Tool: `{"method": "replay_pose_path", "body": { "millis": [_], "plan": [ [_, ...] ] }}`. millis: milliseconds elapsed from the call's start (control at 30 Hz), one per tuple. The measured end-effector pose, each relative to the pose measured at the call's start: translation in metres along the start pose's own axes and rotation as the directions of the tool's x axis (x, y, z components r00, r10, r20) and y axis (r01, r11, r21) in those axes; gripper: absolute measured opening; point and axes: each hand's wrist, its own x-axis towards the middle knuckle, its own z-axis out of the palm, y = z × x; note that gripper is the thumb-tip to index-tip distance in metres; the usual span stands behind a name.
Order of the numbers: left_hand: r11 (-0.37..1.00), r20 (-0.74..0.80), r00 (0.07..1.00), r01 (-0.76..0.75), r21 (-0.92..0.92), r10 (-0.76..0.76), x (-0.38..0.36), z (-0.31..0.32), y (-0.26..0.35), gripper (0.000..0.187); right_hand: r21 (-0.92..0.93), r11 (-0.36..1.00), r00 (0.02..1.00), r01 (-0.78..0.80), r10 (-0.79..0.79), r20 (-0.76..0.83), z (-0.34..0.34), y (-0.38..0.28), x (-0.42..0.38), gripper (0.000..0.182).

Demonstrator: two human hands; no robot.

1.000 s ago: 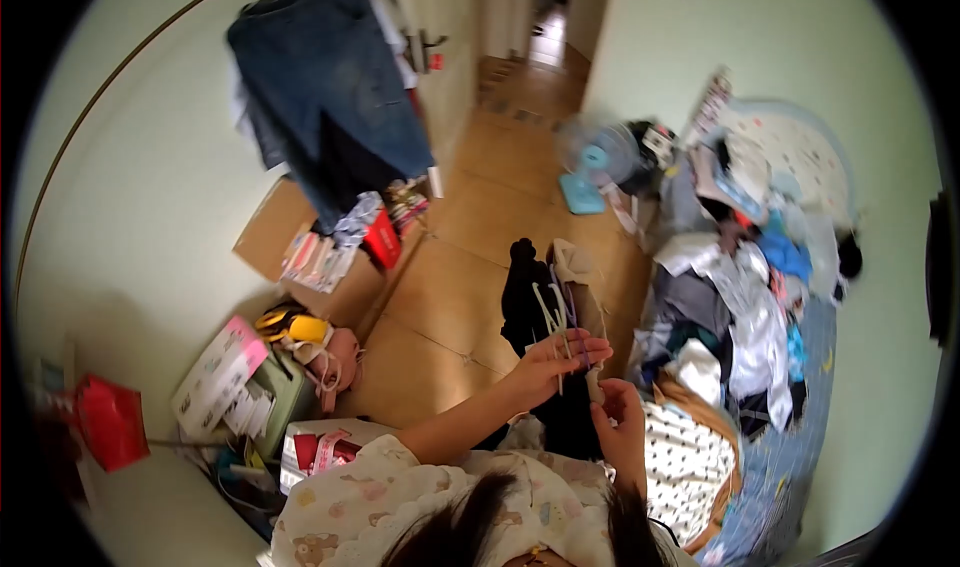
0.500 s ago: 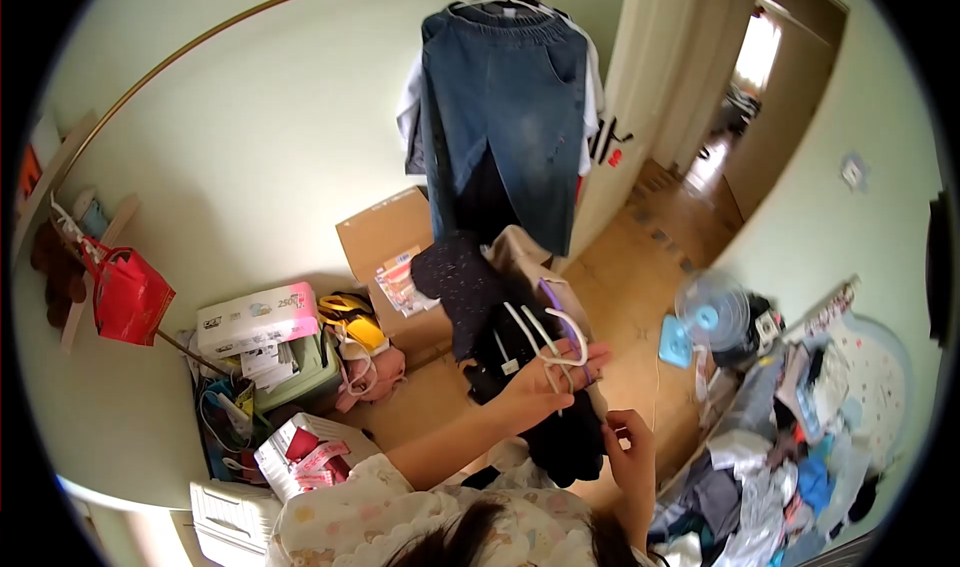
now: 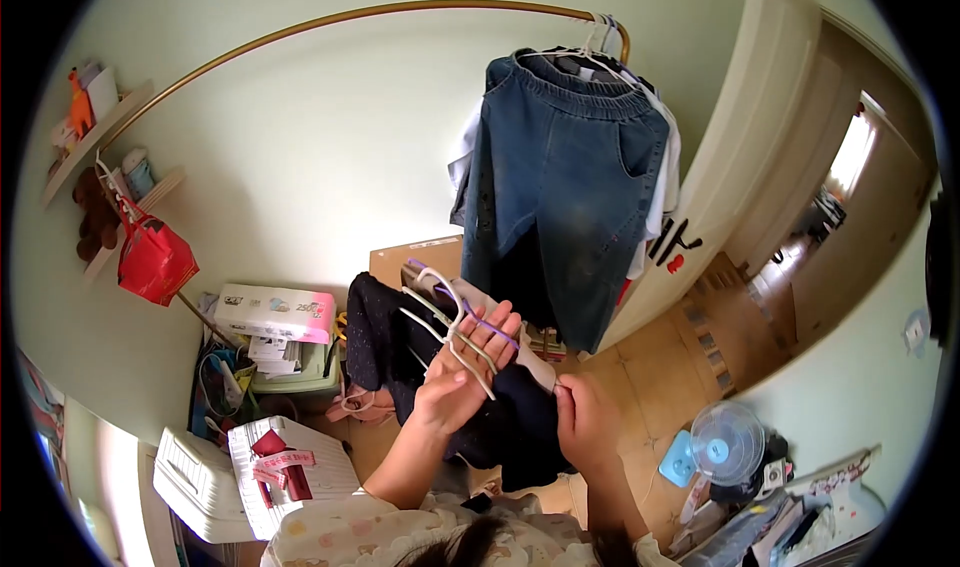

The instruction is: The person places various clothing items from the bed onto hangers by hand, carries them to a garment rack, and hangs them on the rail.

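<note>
Several hanger hooks, white and purple, lie across the palm of my left hand (image 3: 465, 372), whose fingers are stretched out under the hangers (image 3: 447, 312). Dark clothes (image 3: 375, 327) and a beige garment hang from these hangers below the hand. My right hand (image 3: 587, 422) is closed, thumb against fingers, on the edge of the beige garment (image 3: 535, 365) at the right side of the bundle. Beyond them, blue jeans (image 3: 570, 167) hang with white clothes at the right end of a brass rail (image 3: 400, 9).
A red bag (image 3: 157, 257) hangs at the rail's left end. Boxes and a white case (image 3: 195, 477) stand at lower left. A fan (image 3: 718, 447) and piled clothes are at lower right. The doorway (image 3: 800, 217) is at right, a cardboard box (image 3: 420, 257) behind the bundle.
The view has swung left and up. My left hand has raised the hangers and turned its palm up, the hooks now tilting left. My right hand has moved up along the garment's edge.
</note>
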Motion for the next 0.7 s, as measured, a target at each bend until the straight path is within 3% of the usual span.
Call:
{"method": "replay_pose_path", "body": {
  "millis": [200,333,600,700],
  "plan": [
    [0.997,-0.045,0.996,-0.074,-0.009,0.074,0.051,-0.03,-0.005,0.078,-0.01,1.0,1.0,0.022,-0.022,0.016,0.007,0.04,0.062,0.007],
    [0.995,0.009,0.995,-0.097,-0.01,0.097,0.099,-0.058,-0.006,0.082,-0.029,0.998,0.998,0.058,-0.059,-0.03,0.02,0.067,0.11,0.004],
    [0.994,0.126,0.989,-0.069,-0.084,0.08,0.21,-0.102,0.004,0.083,-0.134,0.988,0.971,0.083,-0.11,-0.211,0.036,0.106,0.209,0.003],
    [0.991,0.158,0.983,-0.072,-0.116,0.089,0.233,-0.12,0.002,0.083,-0.137,0.99,0.949,0.018,-0.06,-0.31,0.034,0.122,0.241,0.004]
  ]
}}
